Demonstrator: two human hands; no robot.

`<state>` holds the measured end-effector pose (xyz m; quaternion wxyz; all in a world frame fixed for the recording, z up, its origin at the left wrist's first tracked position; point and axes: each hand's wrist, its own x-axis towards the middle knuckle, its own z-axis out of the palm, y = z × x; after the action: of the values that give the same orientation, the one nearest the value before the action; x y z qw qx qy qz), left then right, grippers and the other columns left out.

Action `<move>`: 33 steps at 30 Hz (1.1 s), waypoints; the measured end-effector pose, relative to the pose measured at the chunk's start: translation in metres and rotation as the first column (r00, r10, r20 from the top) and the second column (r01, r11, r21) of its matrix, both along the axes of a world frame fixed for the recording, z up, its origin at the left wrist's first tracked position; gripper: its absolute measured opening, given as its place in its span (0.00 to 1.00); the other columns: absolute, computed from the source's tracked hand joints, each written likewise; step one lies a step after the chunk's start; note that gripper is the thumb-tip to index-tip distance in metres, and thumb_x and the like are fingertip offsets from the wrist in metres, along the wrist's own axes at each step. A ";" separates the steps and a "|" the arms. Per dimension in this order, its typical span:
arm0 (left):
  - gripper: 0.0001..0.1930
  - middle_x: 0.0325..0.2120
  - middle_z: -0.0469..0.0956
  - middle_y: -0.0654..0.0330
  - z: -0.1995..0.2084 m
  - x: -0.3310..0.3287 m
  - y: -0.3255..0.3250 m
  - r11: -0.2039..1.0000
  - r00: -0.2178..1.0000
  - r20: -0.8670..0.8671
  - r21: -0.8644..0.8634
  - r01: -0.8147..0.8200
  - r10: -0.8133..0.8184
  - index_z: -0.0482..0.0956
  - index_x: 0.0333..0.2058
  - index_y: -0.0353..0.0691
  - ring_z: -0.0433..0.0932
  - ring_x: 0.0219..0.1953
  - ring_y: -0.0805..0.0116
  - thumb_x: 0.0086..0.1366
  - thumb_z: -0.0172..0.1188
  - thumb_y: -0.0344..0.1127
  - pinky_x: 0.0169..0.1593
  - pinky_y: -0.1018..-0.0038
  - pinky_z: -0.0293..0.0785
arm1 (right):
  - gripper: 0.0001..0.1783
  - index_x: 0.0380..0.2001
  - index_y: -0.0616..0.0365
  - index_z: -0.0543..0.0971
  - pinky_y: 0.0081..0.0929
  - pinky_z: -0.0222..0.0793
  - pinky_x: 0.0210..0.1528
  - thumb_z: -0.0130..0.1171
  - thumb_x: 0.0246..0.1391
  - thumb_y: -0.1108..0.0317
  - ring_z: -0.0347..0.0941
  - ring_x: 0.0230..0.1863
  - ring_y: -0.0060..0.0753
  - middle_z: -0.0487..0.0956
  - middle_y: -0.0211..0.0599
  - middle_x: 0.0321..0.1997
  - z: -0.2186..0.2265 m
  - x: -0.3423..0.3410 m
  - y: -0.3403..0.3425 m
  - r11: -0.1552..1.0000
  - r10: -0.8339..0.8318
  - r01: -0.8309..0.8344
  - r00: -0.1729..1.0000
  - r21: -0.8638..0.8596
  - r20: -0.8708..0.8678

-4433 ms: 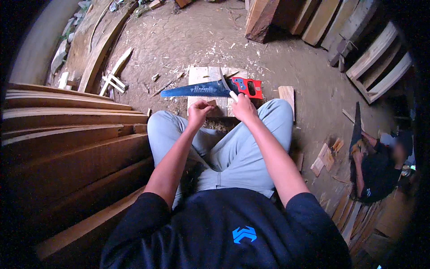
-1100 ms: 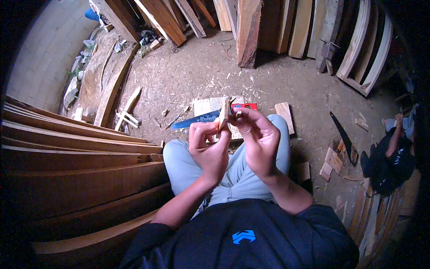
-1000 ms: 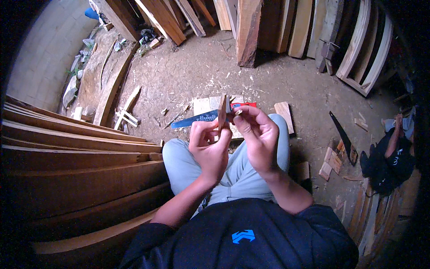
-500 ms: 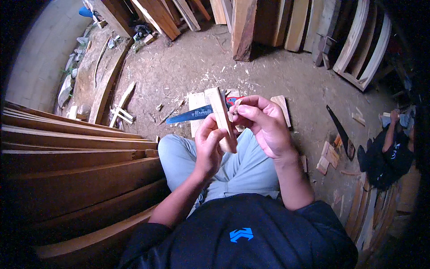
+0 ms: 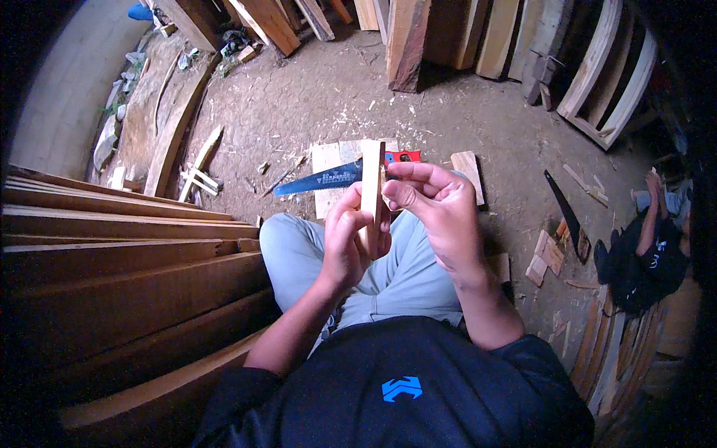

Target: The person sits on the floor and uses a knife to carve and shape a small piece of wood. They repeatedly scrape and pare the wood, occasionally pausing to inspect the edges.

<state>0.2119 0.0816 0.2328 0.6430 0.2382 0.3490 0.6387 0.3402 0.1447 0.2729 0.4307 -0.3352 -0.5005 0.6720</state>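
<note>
My left hand (image 5: 349, 237) grips a short, pale wooden block (image 5: 370, 196), held upright-looking in front of my lap. Its fingers wrap the lower half. At the block's right side, my right hand (image 5: 441, 205) pinches with thumb and fingertips close against the wood. A small pale wooden bit (image 5: 386, 198) shows at those fingertips; its full shape is hidden. Just beyond the block lies a handsaw with a dark blue blade (image 5: 321, 179) and a red handle (image 5: 408, 157), resting on flat wooden boards (image 5: 326, 157) on the ground.
Stacked planks (image 5: 134, 276) run along my left side. Timber posts (image 5: 407, 45) and a curved wooden frame (image 5: 597, 82) stand at the far side. Another saw (image 5: 567, 216) and wood offcuts (image 5: 545, 257) lie to the right, near another person (image 5: 646, 257). Shavings litter the dirt floor (image 5: 314, 104).
The wooden block has turned more upright, showing its narrow side. My right hand has shifted slightly down and its fingertips now sit closer against the block.
</note>
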 end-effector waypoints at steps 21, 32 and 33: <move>0.24 0.36 0.69 0.58 -0.015 0.005 -0.005 0.932 0.903 -0.267 0.232 -0.280 0.337 0.63 0.46 0.35 0.71 0.36 0.70 0.52 0.52 0.41 0.37 0.75 0.71 | 0.06 0.33 0.70 0.78 0.19 0.70 0.36 0.60 0.52 0.78 0.73 0.35 0.23 0.78 0.39 0.33 -0.013 -0.024 -0.036 0.842 -0.286 0.199 0.953 0.501 0.102; 0.20 0.33 0.61 0.60 -0.022 -0.003 -0.010 0.902 0.905 -0.264 0.368 -0.227 0.335 0.57 0.41 0.43 0.65 0.41 0.66 0.63 0.52 0.51 0.48 0.66 0.62 | 0.16 0.37 0.60 0.77 0.35 0.70 0.45 0.68 0.41 0.74 0.73 0.39 0.38 0.77 0.37 0.36 -0.013 -0.032 -0.039 0.511 -0.356 0.181 0.934 0.840 0.016; 0.20 0.33 0.61 0.59 -0.021 -0.002 -0.010 0.900 0.900 -0.266 0.365 -0.238 0.346 0.57 0.40 0.43 0.65 0.41 0.66 0.62 0.52 0.51 0.49 0.65 0.62 | 0.16 0.37 0.60 0.77 0.34 0.70 0.45 0.68 0.41 0.74 0.73 0.39 0.38 0.76 0.37 0.36 -0.012 -0.032 -0.038 0.515 -0.337 0.167 0.941 0.841 0.019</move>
<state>0.2102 0.0717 0.2123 0.4242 0.3863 0.3723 0.7296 0.3086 0.1067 0.2606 0.5833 -0.2207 -0.7395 0.2534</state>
